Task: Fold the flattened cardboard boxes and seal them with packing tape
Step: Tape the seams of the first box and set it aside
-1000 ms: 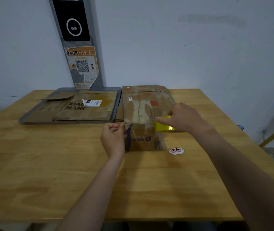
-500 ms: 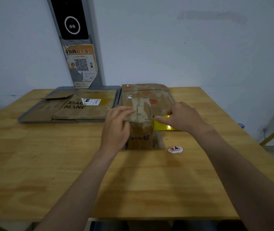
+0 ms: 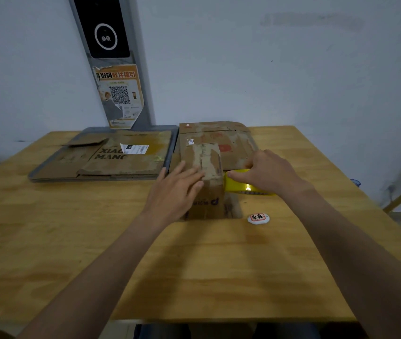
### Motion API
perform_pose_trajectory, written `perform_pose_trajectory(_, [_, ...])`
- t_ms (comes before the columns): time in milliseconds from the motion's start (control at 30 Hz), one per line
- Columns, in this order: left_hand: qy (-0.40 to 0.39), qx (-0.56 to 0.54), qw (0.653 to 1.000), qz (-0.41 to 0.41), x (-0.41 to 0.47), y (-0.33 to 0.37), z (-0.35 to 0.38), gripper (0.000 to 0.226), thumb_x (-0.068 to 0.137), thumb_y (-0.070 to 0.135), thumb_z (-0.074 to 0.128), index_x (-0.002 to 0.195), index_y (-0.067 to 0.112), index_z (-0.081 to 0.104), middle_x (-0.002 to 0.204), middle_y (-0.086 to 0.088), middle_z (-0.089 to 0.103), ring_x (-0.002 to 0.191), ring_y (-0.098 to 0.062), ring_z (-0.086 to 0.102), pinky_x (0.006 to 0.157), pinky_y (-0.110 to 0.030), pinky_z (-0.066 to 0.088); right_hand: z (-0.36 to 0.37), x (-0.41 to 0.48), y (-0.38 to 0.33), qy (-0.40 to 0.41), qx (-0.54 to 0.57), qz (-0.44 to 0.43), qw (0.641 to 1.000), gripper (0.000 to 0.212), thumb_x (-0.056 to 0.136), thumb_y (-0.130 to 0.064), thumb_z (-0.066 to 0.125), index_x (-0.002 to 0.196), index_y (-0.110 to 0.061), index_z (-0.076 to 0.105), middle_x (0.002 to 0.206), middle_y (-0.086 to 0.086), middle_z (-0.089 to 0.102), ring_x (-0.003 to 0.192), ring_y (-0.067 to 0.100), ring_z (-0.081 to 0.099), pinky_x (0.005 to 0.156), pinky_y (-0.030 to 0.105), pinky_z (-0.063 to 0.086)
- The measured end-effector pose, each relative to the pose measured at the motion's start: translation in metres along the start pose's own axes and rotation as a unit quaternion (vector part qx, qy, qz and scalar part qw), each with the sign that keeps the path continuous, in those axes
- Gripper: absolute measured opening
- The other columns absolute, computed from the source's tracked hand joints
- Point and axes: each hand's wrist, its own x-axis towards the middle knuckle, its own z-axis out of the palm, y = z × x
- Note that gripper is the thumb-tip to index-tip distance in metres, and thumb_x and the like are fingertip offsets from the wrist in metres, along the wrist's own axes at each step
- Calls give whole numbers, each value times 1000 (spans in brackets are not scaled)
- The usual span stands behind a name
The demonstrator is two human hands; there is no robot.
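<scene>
A small folded cardboard box (image 3: pixel 206 189) stands upright on the wooden worktop (image 3: pixel 194 265), just above the middle of the view; its top flaps are closed, with old pale tape marks along the seam.

The left hand (image 3: pixel 175 192) comes in from seven o'clock and lies flat, fingers straight and spread, on the box's top near corner and left side; it presses and grips nothing. The right hand (image 3: pixel 267 172) sits at three o'clock of the box, fingers curled over a roll of yellow packing tape (image 3: pixel 241 184); the roll touches the box's right face just under the top edge. Whether any tape is already stuck across the top I cannot tell.

At twelve o'clock of the box a flattened carton (image 3: pixel 233 143) lies on the worktop, partly hidden behind it. At ten o'clock a grey tray (image 3: pixel 72 179) carries more flattened cartons (image 3: pixel 121 162), one with a white label. At four o'clock, near the box, lies a small white oval tag (image 3: pixel 258 218) with red-framed characters. On the wall at eleven o'clock a grey post bears an orange QR poster (image 3: pixel 120 96) below a black panel (image 3: pixel 104 33).
</scene>
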Motion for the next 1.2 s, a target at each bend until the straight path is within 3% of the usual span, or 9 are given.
perform_pose_trajectory(100, [13,-5,1000,-13,-9,-10,1,54,106,55,22,155,39,35,163,19,26,156,-12,10,126,-53,13,0,-1,-1,-10,4,2,1000,69,77,-75,63,48,-16,46,52,-4,44,54,16,49,51,30,27])
perform_pose_trajectory(233, [30,-54,998,-20,-12,-10,7,53,109,45,26,157,27,36,166,11,25,155,-9,10,126,-47,16,-1,-3,-4,-4,1,9,1000,68,78,-74,63,47,-18,39,54,-5,44,54,13,47,51,30,24])
perform_pose_trajectory(433, [24,-57,996,-67,-14,-1,11,60,109,46,22,160,15,27,170,2,15,155,-13,16,123,-39,21,5,-6,-2,18,2,10,1000,66,74,-78,58,54,-15,50,59,-2,51,58,11,49,50,29,26])
perform_pose_trajectory(567, [67,-49,993,-87,0,8,2,57,107,53,25,147,25,52,162,1,37,153,-19,26,119,-47,31,8,-6,1,11,8,-22,1000,80,64,-87,42,64,-12,68,60,7,58,62,20,57,48,28,30])
perform_pose_trajectory(767, [42,-123,992,-1,31,14,9,42,94,60,54,128,40,67,156,13,45,150,-19,31,116,-61,30,10,-7,2,11,-2,-36,999,76,66,-88,42,63,-17,68,60,4,59,63,20,58,51,29,40])
perform_pose_trajectory(867, [80,-175,981,19,32,11,21,42,86,51,71,124,33,71,142,12,59,142,-12,44,114,-50,40,9,-7,2,4,-2,-37,999,66,72,-83,49,57,-21,63,56,0,55,60,17,55,49,29,33])
perform_pose_trajectory(1000, [103,-288,952,11,29,-9,24,39,80,42,77,115,26,75,134,6,65,141,-7,45,118,-37,40,11,-6,2,1,-13,-37,999,62,75,-82,51,60,-24,65,59,-2,56,61,9,52,49,27,32])
perform_pose_trajectory(1100, [102,-344,933,-6,21,-28,26,33,86,36,70,118,32,72,144,11,57,146,-3,37,118,-23,34,12,-4,4,-8,-3,-33,999,57,80,-77,57,59,-24,64,61,2,57,62,11,53,50,28,33])
perform_pose_trajectory(1200, [102,-330,938,1,12,-38,33,34,102,32,55,135,29,62,158,16,41,149,-2,31,116,-12,28,16,-2,4,-16,12,-42,999,63,82,-73,60,59,-14,64,62,14,57,58,22,50,50,31,29])
